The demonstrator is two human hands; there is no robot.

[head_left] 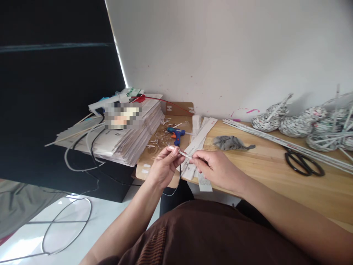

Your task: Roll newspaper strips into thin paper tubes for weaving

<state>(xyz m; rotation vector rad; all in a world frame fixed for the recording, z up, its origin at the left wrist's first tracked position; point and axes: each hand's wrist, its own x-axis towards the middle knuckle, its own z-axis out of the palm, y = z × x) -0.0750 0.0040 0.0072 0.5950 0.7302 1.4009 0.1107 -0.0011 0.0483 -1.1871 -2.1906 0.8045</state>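
Note:
Between my two hands runs a thin, rolled paper stick, pale with dark print marks. My left hand pinches its left end with thumb and fingers. Around its right end the fingers of my right hand are closed. Beneath and behind the hands lie flat printed paper strips, fanned over the table. Just beyond my left hand, a blue glue gun with an orange trigger rests on a brown cardboard sheet among paper scraps.
Left of the hands rises a tall paper stack with cables over it. On the wooden table lie a grey cloth, black-handled scissors and long paper sticks. Several woven paper pieces stand along the wall.

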